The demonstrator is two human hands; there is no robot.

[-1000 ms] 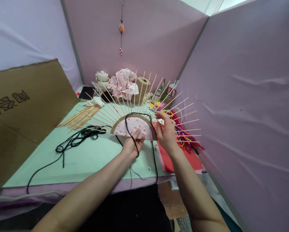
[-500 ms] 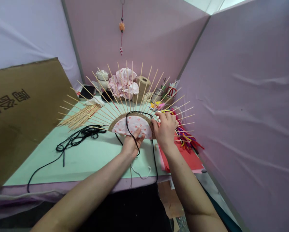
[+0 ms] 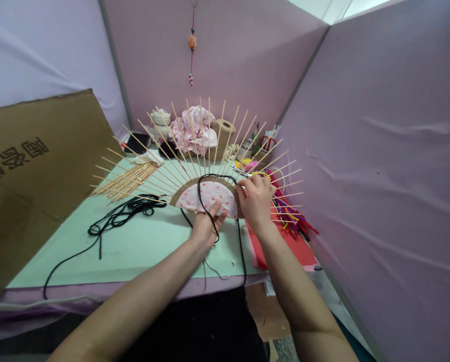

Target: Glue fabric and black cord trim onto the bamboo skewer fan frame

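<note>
A half-round piece covered in white cloth with pink dots point(image 3: 187, 195) has a brown twine rim point(image 3: 195, 182), and thin wooden sticks point(image 3: 225, 115) fan out from it. My left hand point(image 3: 207, 226) grips its lower edge, the thumb lying on the cloth and the other fingers mostly underneath. Black cord point(image 3: 200, 191) loops over the cloth and along the rim. At the rim's right side my right hand point(image 3: 257, 198) pinches the cord, thumb against forefinger. More black cord point(image 3: 134, 205) lies in a loose heap to the left, one strand running past the table's front edge.
Loose sticks point(image 3: 129, 182) lie at the left of the green tabletop point(image 3: 134, 256). Red sheets point(image 3: 296, 250) and colourful pipe cleaners point(image 3: 291, 216) are at the right. Crumpled dotted cloth point(image 3: 193, 128), a twine roll point(image 3: 224, 126) and jars stand behind. Cardboard point(image 3: 40, 191) leans on the left.
The view has shifted slightly. My right hand's fingers have drawn closer together at the rim's right side; my left hand keeps its hold on the half-round piece.
</note>
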